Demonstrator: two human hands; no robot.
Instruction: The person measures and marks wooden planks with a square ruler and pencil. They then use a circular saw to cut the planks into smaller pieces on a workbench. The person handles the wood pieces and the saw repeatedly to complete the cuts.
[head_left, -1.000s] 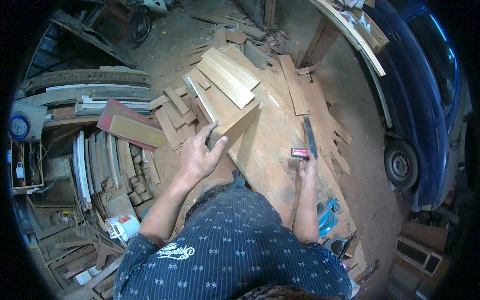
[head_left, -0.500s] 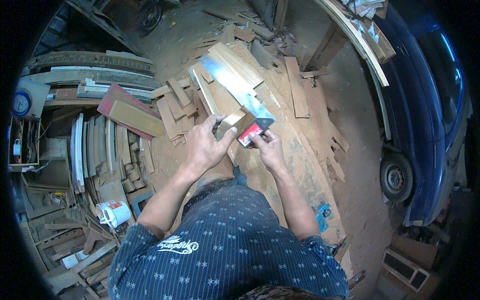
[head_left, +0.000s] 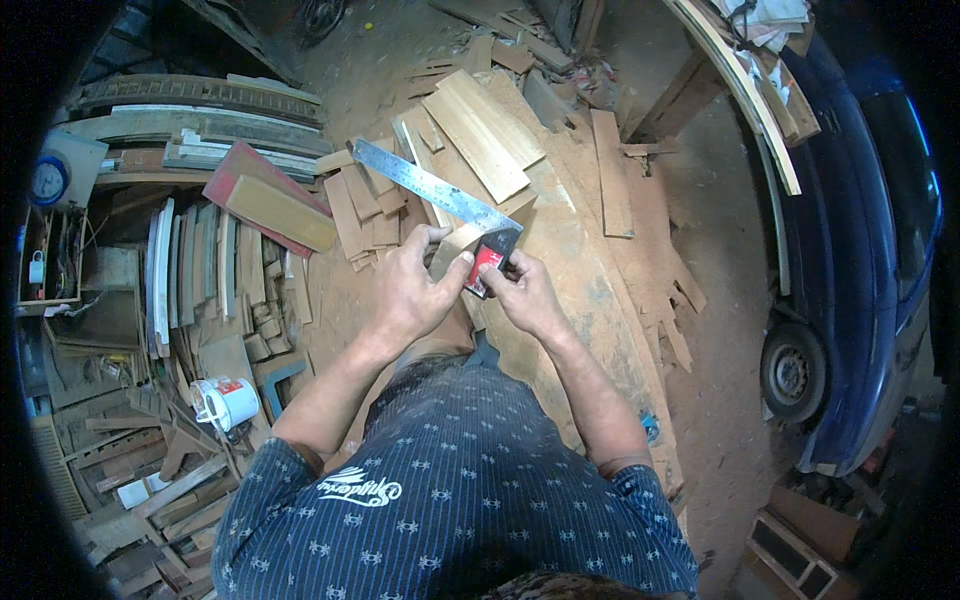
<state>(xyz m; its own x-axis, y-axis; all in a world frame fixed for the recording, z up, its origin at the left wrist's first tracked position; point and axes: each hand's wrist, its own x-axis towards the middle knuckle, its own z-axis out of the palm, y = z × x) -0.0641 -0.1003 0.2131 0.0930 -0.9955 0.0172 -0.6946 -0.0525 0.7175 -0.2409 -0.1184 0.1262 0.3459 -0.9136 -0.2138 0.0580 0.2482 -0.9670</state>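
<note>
My left hand [head_left: 412,295] grips a short piece of wood [head_left: 461,241], with its thumb on the near side and its fingers on the far side. In my right hand [head_left: 530,300] is a try square [head_left: 430,186]. Its black and red handle is pinched by the thumb against the end of the wood, and its metal blade points up and to the left, lying along or just over the wood. I cannot tell whether the blade touches it. Both hands are above the dusty wooden bench [head_left: 575,300].
Pale planks [head_left: 480,135] lie on the bench's far part. Stacked offcuts [head_left: 365,205] are left of it, near a red board [head_left: 232,168]. A white bucket [head_left: 228,402] stands lower left. A blue car [head_left: 850,260] is at the right. A blue tool [head_left: 650,427] sits by the bench's near right edge.
The try square has swung round, so its blade now points further left. My right hand has moved slightly left and nearer the wood. The whole view has shifted a little.
</note>
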